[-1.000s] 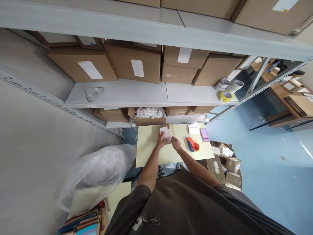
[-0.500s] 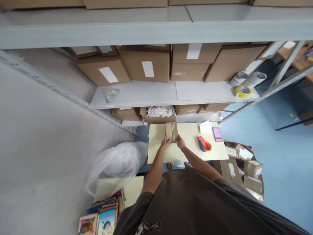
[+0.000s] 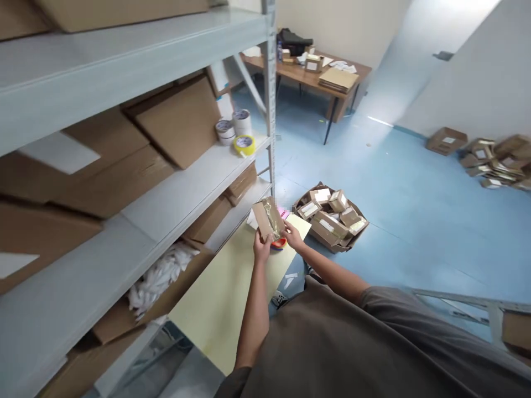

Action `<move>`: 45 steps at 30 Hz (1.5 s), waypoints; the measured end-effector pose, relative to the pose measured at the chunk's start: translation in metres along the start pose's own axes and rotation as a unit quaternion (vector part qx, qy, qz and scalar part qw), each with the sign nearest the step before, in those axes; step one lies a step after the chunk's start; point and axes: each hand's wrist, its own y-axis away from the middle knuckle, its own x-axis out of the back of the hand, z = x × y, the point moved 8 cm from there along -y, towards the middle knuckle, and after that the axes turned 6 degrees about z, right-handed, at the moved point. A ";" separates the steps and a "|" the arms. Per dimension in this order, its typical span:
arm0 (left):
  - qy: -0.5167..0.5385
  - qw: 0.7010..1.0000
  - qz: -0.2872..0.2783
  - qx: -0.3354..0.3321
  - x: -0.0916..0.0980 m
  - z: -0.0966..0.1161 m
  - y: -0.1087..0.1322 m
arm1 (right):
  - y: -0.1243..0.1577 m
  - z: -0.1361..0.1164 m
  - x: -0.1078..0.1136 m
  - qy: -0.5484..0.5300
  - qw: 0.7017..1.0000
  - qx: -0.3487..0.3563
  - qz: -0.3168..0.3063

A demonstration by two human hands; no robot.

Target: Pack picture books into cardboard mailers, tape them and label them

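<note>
Both my hands grip a small cardboard box (image 3: pixel 267 217) with shiny clear tape along its face. My left hand (image 3: pixel 263 245) is closed on its near left edge, and my right hand (image 3: pixel 292 234) on its right edge. The box is held tilted above the far end of the pale yellow table (image 3: pixel 224 276). Under it, partly hidden, sits the red and blue tape dispenser (image 3: pixel 279 243). Pink slips (image 3: pixel 284 213) and white paper (image 3: pixel 251 220) show behind the box.
On the floor to the right stands a large carton (image 3: pixel 327 232) filled with several small taped boxes. A metal shelf (image 3: pixel 178 182) with cartons and tape rolls (image 3: pixel 244 145) runs along the left. Farther off are a brown desk (image 3: pixel 307 74) and a pile of parcels (image 3: pixel 493 160).
My view has swung to the right, bringing the floor carton and the desk into sight. The box has been lifted off the table and turned, still in both hands.
</note>
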 end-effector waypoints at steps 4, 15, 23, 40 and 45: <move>-0.015 0.992 -0.116 -0.054 -0.121 0.056 -0.025 | -0.030 0.032 0.108 -0.051 0.992 -0.046 0.103; -0.112 0.947 -0.287 -0.089 -0.431 0.113 -0.035 | -0.078 0.147 0.362 -0.022 0.950 -0.137 0.280; -0.130 0.977 -0.160 -0.052 -0.480 0.139 -0.074 | -0.162 0.166 0.490 0.050 0.921 -0.209 0.325; -0.030 0.992 0.086 -0.090 -0.243 0.156 -0.079 | -0.209 0.011 0.275 0.020 0.994 0.080 0.065; 0.037 0.978 0.201 -0.033 -0.094 0.114 -0.035 | -0.158 -0.046 0.148 0.034 0.984 0.166 -0.049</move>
